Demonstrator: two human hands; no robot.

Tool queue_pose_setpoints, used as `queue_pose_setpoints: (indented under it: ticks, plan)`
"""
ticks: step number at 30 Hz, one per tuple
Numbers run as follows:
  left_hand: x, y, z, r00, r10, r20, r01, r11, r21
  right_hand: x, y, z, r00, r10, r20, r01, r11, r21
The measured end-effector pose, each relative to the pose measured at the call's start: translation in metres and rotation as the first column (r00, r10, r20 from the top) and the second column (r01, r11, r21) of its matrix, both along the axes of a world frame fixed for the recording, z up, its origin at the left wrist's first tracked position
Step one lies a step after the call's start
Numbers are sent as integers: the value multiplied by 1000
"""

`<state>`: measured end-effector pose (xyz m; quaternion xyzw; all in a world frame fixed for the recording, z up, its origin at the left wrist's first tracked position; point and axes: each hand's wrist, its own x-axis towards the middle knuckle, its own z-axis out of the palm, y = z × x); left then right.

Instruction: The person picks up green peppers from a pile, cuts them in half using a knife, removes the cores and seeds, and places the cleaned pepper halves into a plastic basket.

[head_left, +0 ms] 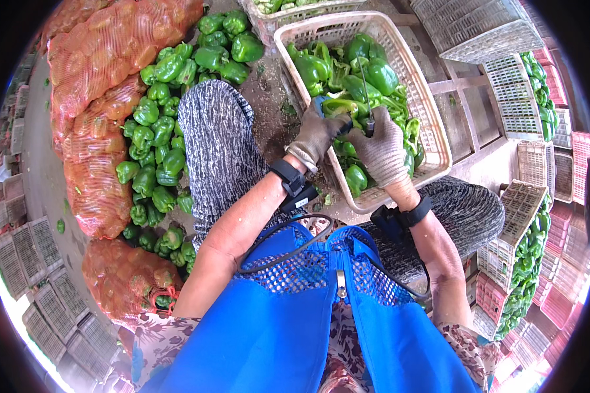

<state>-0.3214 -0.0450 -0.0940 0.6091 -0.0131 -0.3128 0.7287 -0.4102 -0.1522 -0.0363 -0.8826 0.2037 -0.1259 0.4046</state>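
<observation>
My right hand (379, 147), in a grey knit glove, is closed round the dark handle of a narrow knife (365, 88), its thin blade pointing away from me. Close beside it, my left hand (313, 134), also gloved and with blue at a fingertip, is closed at a cut green bell pepper (342, 106); its grip is partly hidden. Both hands are over the near left side of a pale plastic crate (437, 141). Whole and cut green peppers (381, 75) lie in that crate, between and beyond the hands.
Loose green peppers (169, 164) are heaped at the left, beside stuffed orange mesh sacks (98, 190). My patterned legs (216, 124) flank the work area. Pepper-filled crates (514, 229) stand at the right, with stacked empty crates (472, 29) behind. Another crate (269, 26) adjoins the far side.
</observation>
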Motion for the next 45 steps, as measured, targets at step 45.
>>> queue_pose_setpoints:
  ticks: [45]
  plan:
    - [20,49,50,880,-470,69,467,829,-309,7,-25,52,974,184,-130,7,553,833]
